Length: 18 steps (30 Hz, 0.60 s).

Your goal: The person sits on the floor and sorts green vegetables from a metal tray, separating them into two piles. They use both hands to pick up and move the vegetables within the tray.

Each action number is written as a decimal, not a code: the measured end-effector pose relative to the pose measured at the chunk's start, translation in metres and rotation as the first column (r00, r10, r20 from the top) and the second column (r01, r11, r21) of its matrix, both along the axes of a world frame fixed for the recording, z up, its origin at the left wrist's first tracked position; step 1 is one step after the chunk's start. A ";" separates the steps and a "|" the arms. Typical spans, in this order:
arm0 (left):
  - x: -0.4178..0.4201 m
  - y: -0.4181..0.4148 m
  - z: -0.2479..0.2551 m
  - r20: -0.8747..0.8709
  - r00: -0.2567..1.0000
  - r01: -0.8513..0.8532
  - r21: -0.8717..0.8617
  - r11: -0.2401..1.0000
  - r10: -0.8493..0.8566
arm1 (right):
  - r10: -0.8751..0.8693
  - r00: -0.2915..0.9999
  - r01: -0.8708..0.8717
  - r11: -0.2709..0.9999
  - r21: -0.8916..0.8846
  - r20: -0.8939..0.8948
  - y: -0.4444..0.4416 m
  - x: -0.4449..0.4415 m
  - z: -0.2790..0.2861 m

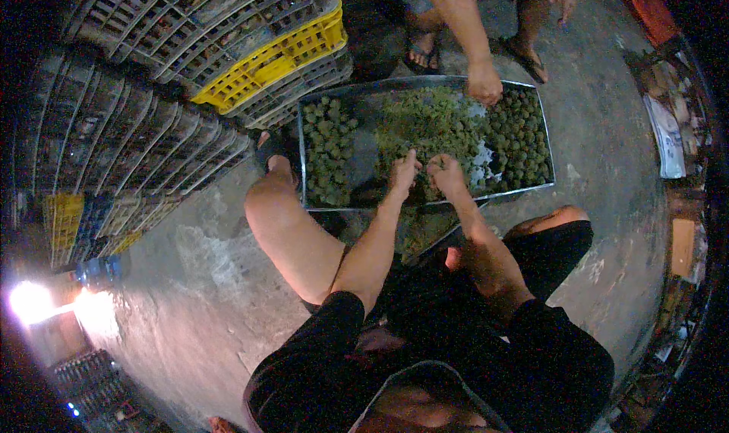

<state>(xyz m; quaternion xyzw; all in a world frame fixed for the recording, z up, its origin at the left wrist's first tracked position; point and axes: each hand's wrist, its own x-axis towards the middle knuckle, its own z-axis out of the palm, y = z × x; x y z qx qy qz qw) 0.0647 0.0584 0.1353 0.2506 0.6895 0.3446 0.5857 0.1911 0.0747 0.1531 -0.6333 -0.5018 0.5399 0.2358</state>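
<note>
A shallow rectangular metal tray (364, 148) lies in front of me, its near rim by my knees. Both of my hands are over its middle, close together. My left hand (404, 174) has its fingertips bent inward. My right hand (447, 175) is curled with thumb and fingers pinched; anything small between either hand's fingers is too blurred to make out. Beneath them spreads a heap of loose green plant bits (427, 119). Larger round green pieces (327, 151) fill the tray's left end, and many smaller round green pieces (518, 137) crowd its right end.
Across the tray, another person's hand (484, 82) reaches down over the far rim; that person's sandalled foot (527, 60) is behind it. Stacked plastic crates (142, 125), one yellow (279, 57), rise at left. Cluttered items (666, 131) line the right side. A bright lamp (34, 303) glares at lower left.
</note>
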 end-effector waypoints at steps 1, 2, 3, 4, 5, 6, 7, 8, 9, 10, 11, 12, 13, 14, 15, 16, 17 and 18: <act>-0.001 -0.001 -0.003 0.024 1.000 0.004 0.020 1.000 -0.005 | -0.057 0.994 0.054 0.998 -0.040 -0.091 -0.001 0.004 -0.001; -0.001 -0.002 -0.005 0.049 0.999 0.009 0.040 0.999 -0.011 | -0.119 0.977 0.105 0.991 -0.084 -0.178 -0.002 0.008 -0.002; -0.003 -0.001 -0.010 0.073 0.997 0.008 0.065 0.998 -0.013 | -0.177 0.949 0.148 0.981 -0.128 -0.262 -0.001 0.010 0.004; -0.007 -0.001 -0.029 -0.040 0.999 0.008 0.049 0.999 -0.006 | -0.159 0.983 0.149 0.982 -0.115 -0.089 0.000 0.008 0.010; -0.012 -0.002 -0.058 -0.154 0.988 -0.005 0.032 0.999 0.010 | -0.153 0.988 0.154 0.987 -0.050 0.025 0.001 0.002 0.008; -0.013 -0.001 -0.074 -0.260 0.966 -0.003 0.016 1.000 0.007 | -0.170 0.975 0.169 0.985 0.021 0.143 0.005 0.002 -0.001; -0.007 0.001 -0.058 -0.112 0.994 -0.003 -0.039 0.999 -0.001 | -0.222 0.937 0.205 0.975 0.088 0.271 0.007 0.009 -0.008; -0.003 0.000 -0.041 0.038 0.999 0.004 -0.096 0.995 -0.001 | -0.224 0.916 0.189 0.973 0.135 0.332 0.007 0.017 -0.013; -0.004 -0.004 -0.024 0.174 0.984 -0.001 -0.157 0.988 0.029 | -0.210 0.900 0.152 0.973 0.175 0.382 0.003 0.014 -0.003; -0.005 -0.008 -0.022 0.250 0.964 -0.056 -0.132 0.990 0.088 | -0.195 0.881 0.107 0.970 0.218 0.431 0.000 0.011 0.005; -0.005 -0.011 -0.020 0.326 0.935 -0.112 -0.111 0.987 0.143 | -0.156 0.959 0.141 0.987 0.080 0.235 -0.002 0.010 0.004; -0.005 -0.013 -0.019 0.402 0.895 -0.170 -0.092 0.981 0.193 | -0.140 0.990 0.142 0.988 -0.061 0.025 -0.003 0.009 0.002; -0.004 -0.014 -0.019 0.430 0.884 -0.187 -0.034 0.982 0.183 | -0.148 0.971 0.110 0.974 -0.199 -0.187 -0.003 0.009 0.001; -0.002 -0.015 -0.019 0.457 0.873 -0.204 0.024 0.979 0.171 | -0.085 0.989 0.062 0.981 -0.181 -0.121 -0.002 0.011 0.001; -0.002 -0.015 -0.020 0.482 0.862 -0.223 0.078 0.972 0.159 | -0.022 0.998 0.013 0.985 -0.170 -0.056 -0.001 0.011 0.004; -0.005 -0.015 -0.021 0.463 0.878 -0.176 0.078 0.981 0.121 | 0.040 0.999 -0.038 0.986 -0.162 0.011 0.000 0.011 0.007; -0.009 -0.014 -0.022 0.444 0.892 -0.129 0.076 0.989 0.082 | 0.015 1.000 -0.018 0.990 -0.142 -0.018 -0.001 0.011 0.009; -0.012 -0.014 -0.020 0.424 0.905 -0.078 0.073 0.994 0.040 | -0.012 0.999 0.006 0.992 -0.125 -0.049 -0.004 0.009 0.014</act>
